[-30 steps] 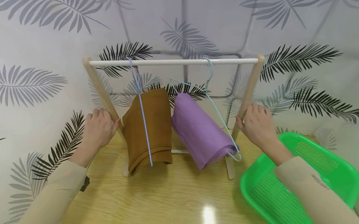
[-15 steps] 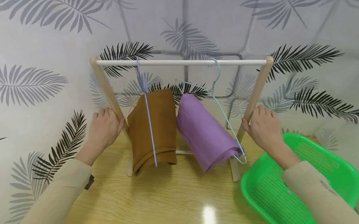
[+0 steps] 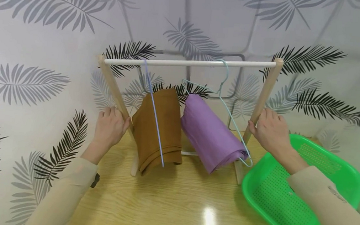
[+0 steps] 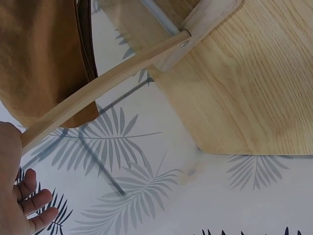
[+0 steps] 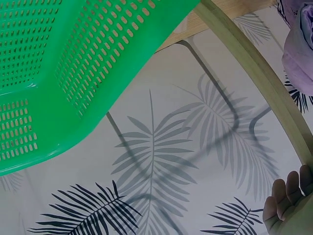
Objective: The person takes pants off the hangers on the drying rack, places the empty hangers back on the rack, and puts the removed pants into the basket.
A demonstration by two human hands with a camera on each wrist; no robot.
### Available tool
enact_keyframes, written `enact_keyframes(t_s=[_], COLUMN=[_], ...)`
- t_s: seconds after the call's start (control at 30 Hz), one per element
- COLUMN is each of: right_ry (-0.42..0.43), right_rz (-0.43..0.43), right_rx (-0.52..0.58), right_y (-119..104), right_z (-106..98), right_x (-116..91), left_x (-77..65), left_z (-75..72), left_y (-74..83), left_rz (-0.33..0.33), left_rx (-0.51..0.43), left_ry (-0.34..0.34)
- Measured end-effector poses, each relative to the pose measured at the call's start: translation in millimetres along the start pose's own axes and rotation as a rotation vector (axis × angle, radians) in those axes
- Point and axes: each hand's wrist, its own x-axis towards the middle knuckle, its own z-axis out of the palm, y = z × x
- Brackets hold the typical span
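Observation:
A small clothes rack (image 3: 187,63) with a white top bar and pale wooden posts stands on the table. My left hand (image 3: 109,126) holds its left post, thumb on the inner side. On the right post, my right hand (image 3: 271,129) has a similar grip. A folded brown cloth (image 3: 174,122) hangs on a lilac-blue hanger (image 3: 157,123), seen nearly edge-on. Further right, a rolled purple cloth (image 3: 208,131) hangs tilted on a light teal hanger (image 3: 232,116). Each wrist view shows a post, the left post (image 4: 98,90) and the right post (image 5: 259,73), running to the hand.
A green perforated basket (image 3: 349,181) sits at the right, partly beneath my right forearm. The wood-grain table (image 3: 165,204) extends in front of the rack. Behind it is a leaf-patterned backdrop (image 3: 207,22).
Both hands have shifted the rack to the right, with the hangers and cloths on it. The lilac-blue hanger has turned slightly and looks thinner. The basket has stayed in place.

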Motion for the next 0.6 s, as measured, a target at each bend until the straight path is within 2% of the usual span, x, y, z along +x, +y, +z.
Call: enact_keyframes(t_s=[0.17, 0.37, 0.6], right_ry=[-0.018, 0.014, 0.001], right_rz=[0.021, 0.000, 0.004], right_rx=[0.003, -0.022, -0.029], right_y=[2.2, 5.7, 9.8], right_z=[-1.6, -1.7, -3.7], right_x=[-2.7, -5.1, -9.0], left_x=[2.0, 3.3, 5.7], left_z=[-0.2, 0.6, -0.6], left_y=[4.3, 7.0, 11.7], left_rz=[0.001, 0.005, 0.017], left_rx=[0.005, 0.009, 0.004], left_ry=[-0.003, -0.019, -0.003])
